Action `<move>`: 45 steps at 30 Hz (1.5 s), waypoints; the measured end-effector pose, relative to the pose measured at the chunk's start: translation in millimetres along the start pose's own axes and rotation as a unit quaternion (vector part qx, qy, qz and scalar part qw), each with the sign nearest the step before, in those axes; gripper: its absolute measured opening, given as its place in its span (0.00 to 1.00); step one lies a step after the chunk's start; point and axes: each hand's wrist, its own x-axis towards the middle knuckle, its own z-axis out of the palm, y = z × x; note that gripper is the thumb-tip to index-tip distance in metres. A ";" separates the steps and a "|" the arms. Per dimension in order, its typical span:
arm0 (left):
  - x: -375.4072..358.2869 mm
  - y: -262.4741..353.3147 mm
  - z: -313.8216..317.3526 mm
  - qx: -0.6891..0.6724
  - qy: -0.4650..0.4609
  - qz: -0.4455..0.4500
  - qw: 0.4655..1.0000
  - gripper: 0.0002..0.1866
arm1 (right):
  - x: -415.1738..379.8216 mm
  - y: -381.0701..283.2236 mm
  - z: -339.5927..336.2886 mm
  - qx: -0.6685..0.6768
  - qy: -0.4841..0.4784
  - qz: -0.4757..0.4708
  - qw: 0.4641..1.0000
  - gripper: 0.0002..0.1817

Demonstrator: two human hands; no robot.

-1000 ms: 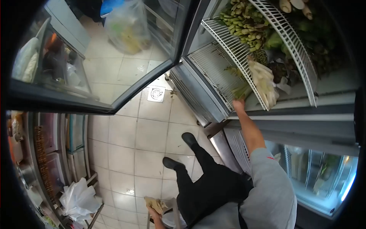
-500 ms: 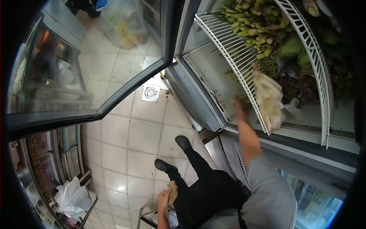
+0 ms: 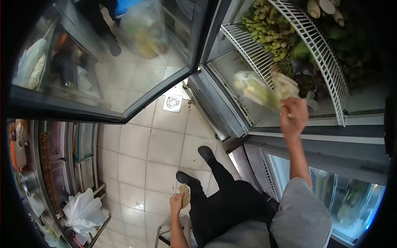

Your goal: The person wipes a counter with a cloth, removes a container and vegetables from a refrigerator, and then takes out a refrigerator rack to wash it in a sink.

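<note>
My right hand (image 3: 294,117) is closed on the end of a bag of pale green and white vegetables (image 3: 256,89), which is blurred and hangs over the fridge's lower wire shelf (image 3: 231,68). Beside it, a second pale bag (image 3: 285,84) lies on the upper wire shelf (image 3: 322,49), next to bundles of green stalks (image 3: 264,29). Down by my leg, my left hand (image 3: 177,201) grips a flat yellowish item (image 3: 185,196); what it is I cannot make out.
An open glass door (image 3: 128,115) stands at the left, with another person's leg (image 3: 109,39) and a bag of yellow items (image 3: 147,39) behind it. Racks with white plastic bags (image 3: 84,211) line the left. A stool (image 3: 163,233) is beside my left arm.
My right hand has come up from the lower shelf and outward, now with the bag of vegetables in it. The view has shifted, and a person's leg shows more behind the glass.
</note>
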 end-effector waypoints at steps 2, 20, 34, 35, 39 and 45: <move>-10.0 20.8 -0.1 -0.068 0.023 -0.004 0.997 0.16 | 25.7 -7.2 -11.5 -0.053 0.009 0.004 0.999 0.16; 170.8 320.3 -266.5 0.137 0.351 0.335 0.864 0.33 | -249.8 80.1 391.1 -0.052 -0.491 -0.077 0.866 0.31; 56.7 246.2 -347.5 0.431 0.633 0.313 0.562 0.30 | -411.2 6.8 722.3 -0.061 -0.485 -0.267 0.830 0.28; 46.8 230.9 -329.7 0.427 0.643 0.307 0.556 0.30 | -419.3 13.0 718.6 -0.065 -0.509 -0.240 0.824 0.24; 19.9 160.3 -255.1 0.375 0.666 0.303 0.570 0.29 | -466.1 51.9 629.1 -0.111 -0.597 -0.072 0.791 0.17; 41.2 136.1 -141.1 0.214 0.544 0.323 0.745 0.29 | -394.1 50.6 357.8 0.064 -0.409 0.164 0.895 0.29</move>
